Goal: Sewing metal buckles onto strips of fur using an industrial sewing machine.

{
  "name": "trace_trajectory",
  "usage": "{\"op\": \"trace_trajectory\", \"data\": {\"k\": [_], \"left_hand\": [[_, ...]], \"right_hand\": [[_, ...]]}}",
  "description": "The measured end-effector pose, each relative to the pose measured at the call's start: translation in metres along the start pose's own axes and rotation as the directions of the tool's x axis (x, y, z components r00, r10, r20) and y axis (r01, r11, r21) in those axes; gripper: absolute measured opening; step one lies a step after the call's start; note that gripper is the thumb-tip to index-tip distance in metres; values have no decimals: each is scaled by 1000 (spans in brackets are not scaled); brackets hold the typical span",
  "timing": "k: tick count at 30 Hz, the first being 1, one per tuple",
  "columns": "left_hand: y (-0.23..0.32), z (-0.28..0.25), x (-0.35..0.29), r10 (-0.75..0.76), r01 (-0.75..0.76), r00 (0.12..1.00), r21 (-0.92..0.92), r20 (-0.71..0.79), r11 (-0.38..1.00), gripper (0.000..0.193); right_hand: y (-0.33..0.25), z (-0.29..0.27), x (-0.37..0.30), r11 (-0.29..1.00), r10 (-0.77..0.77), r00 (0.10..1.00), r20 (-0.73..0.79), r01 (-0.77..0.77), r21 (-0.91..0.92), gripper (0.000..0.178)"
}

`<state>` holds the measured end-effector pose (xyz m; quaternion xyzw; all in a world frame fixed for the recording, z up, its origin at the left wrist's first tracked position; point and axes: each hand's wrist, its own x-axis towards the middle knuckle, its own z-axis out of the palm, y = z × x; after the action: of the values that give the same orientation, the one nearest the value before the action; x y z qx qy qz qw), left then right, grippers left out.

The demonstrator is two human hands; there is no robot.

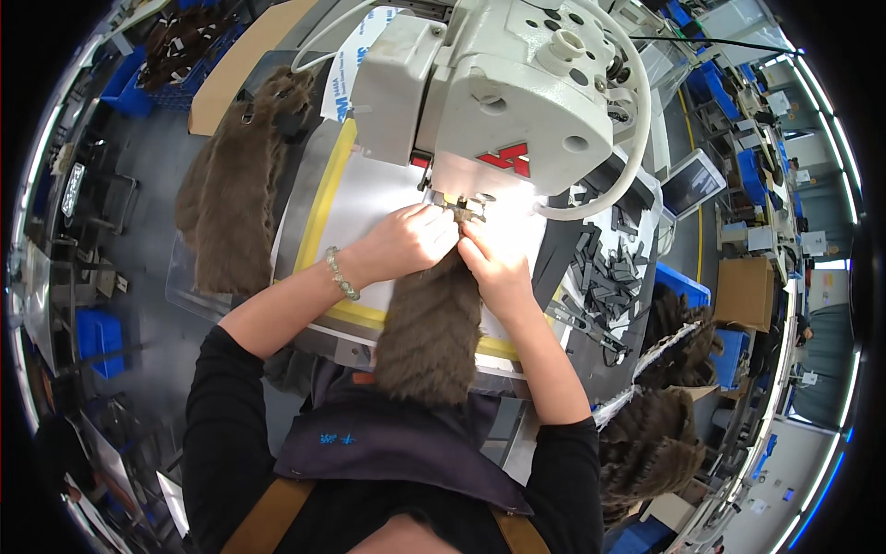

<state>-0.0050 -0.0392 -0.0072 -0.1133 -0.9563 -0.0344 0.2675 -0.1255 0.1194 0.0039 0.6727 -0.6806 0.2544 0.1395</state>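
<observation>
While the left hand [411, 242] and right hand [499, 269] pinch the brown fur piece [429, 339] by its far end, beneath the sewing machine [526, 102], work seems under way, finished and remaining portions hidden

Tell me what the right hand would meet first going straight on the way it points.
The right hand would probably meet the small metal parts beneath the white sewing machine head, just ahead; exact depth is unclear.
</observation>
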Motion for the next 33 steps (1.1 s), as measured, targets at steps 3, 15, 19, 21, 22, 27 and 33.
{"op": "trace_trajectory", "data": {"k": [3,15,19,21,22,27,33], "left_hand": [[-5,0,3,41,-37,995,44,-89,998,19],[-18,5,2,23,-21,999,45,-46,999,20],[-20,7,0,41,-38,997,49,-65,998,18],[-21,8,-1,39,-35,997,50,-65,998,16],[-21,8,-1,41,-38,997,49,-65,998,16],[-21,6,1,25,-22,998,36,-62,999,12],[-19,6,1,1,1,999,46,-52,999,10]], "right_hand": [[3,3,2,1000,-17,999,-33,17,-14,22],[11,9,3,1000,5,996,-89,-5,-9,22],[11,10,4,999,-11,996,-87,8,-43,21],[12,9,5,999,-11,996,-90,6,-46,21],[11,9,5,999,-12,996,-90,7,-50,21],[13,10,4,999,-19,995,-103,13,-53,20],[13,11,2,999,-3,995,-101,-1,-40,20]]}}
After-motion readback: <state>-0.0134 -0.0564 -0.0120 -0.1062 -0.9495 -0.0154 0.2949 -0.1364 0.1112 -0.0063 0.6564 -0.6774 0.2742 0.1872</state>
